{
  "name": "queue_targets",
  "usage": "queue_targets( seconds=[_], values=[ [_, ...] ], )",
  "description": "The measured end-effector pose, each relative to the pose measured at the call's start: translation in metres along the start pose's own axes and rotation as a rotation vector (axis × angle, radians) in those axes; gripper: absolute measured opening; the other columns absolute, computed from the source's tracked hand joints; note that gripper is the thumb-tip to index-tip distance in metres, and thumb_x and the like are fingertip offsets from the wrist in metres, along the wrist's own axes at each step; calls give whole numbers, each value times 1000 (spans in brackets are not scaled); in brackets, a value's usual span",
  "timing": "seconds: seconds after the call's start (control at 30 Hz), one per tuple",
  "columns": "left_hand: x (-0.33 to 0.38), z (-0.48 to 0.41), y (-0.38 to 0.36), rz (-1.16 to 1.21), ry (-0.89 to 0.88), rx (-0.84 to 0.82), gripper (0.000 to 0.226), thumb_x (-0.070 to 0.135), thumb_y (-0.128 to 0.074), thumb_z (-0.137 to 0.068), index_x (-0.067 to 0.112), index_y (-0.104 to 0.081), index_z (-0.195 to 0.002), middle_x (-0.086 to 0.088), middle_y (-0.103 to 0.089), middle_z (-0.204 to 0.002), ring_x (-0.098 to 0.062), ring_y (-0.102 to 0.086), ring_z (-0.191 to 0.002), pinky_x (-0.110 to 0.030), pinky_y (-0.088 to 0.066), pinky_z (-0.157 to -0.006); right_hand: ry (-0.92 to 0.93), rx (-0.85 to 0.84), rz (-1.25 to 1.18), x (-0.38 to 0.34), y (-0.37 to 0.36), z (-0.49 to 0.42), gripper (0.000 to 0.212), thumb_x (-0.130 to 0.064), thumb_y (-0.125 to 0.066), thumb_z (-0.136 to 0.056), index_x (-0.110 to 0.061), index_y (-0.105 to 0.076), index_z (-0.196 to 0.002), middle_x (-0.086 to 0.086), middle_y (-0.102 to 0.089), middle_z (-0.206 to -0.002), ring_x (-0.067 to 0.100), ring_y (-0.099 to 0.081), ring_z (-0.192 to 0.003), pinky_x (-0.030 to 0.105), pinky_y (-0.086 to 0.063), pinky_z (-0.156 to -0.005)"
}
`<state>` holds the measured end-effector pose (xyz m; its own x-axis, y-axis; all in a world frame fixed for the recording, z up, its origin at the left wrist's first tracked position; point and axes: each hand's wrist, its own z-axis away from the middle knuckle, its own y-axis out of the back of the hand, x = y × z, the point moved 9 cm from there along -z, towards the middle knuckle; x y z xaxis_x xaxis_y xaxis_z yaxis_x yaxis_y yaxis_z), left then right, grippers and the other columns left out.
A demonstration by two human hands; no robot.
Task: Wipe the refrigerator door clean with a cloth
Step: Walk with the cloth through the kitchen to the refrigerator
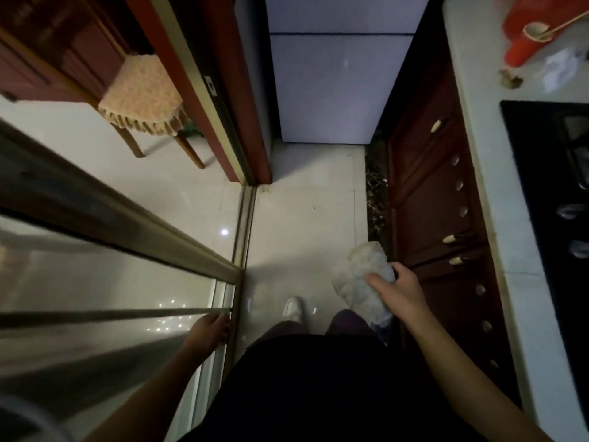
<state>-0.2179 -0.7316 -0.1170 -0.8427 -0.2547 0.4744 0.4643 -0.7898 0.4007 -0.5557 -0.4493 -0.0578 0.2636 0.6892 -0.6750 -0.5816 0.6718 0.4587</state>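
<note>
The white refrigerator door point(338, 87) stands straight ahead at the end of a narrow kitchen aisle, with a dark seam across its upper part. My right hand point(398, 290) grips a crumpled white cloth point(360, 275) low at my right side, well short of the fridge. My left hand point(210, 333) rests on the edge of a sliding glass door point(226, 314) at the left, fingers curled around its frame.
Dark red cabinets point(430, 193) with pale handles line the right, under a white counter point(484, 129) with a black cooktop point(554, 173) and a red item point(522, 43). A wooden chair point(140, 90) with a cushion stands beyond the door track point(245, 224).
</note>
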Motion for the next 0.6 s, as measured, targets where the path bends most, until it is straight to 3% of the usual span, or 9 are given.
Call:
queue_targets(
  seconds=[0.1, 0.23, 0.33, 0.47, 0.6],
  values=[
    [76, -31, -8, -98, -72, -72, 32, 18, -48, -103, -2, -67, -88, -22, -68, -84, -26, -60, -71, -30, -43, -61, -48, 64, -71, -13, 18, -25, 18, -31, -80, -81, -26, -65, -89, -2, -71, -94, 14, -67, -84, 32, -55, -72],
    [165, -72, -23, -120, -128, -107, 30, 13, -46, -103, 10, -64, -80, -14, -64, -78, -22, -56, -62, -16, -43, -46, -117, 110, -103, -26, 40, -70, 24, -32, -79, -83, -18, -67, -99, 1, -71, -96, 16, -68, -86, 33, -56, -75],
    [212, -105, -34, -123, -100, -119, 25, 15, -48, -102, 5, -65, -88, -18, -67, -84, -27, -58, -66, -26, -42, -53, -145, 116, -116, -42, 51, -120, 32, -32, -80, -83, -15, -67, -106, 2, -70, -98, 17, -66, -88, 34, -54, -75],
    [255, -135, -28, -83, -27, -38, 26, 18, -49, -101, 0, -67, -93, -16, -69, -85, -27, -59, -66, -25, -39, -55, -126, 59, -95, -88, 60, -196, 29, -28, -80, -83, -12, -67, -104, 6, -71, -100, 24, -68, -92, 46, -58, -87],
    [292, -149, -20, -41, 19, 57, 31, 17, -49, -101, -8, -67, -97, -19, -68, -85, -24, -59, -62, -24, -43, -50, -44, -53, 6, -158, 59, -269, 27, -28, -80, -82, -14, -68, -102, 7, -72, -100, 26, -68, -91, 44, -59, -85]
  ],
)
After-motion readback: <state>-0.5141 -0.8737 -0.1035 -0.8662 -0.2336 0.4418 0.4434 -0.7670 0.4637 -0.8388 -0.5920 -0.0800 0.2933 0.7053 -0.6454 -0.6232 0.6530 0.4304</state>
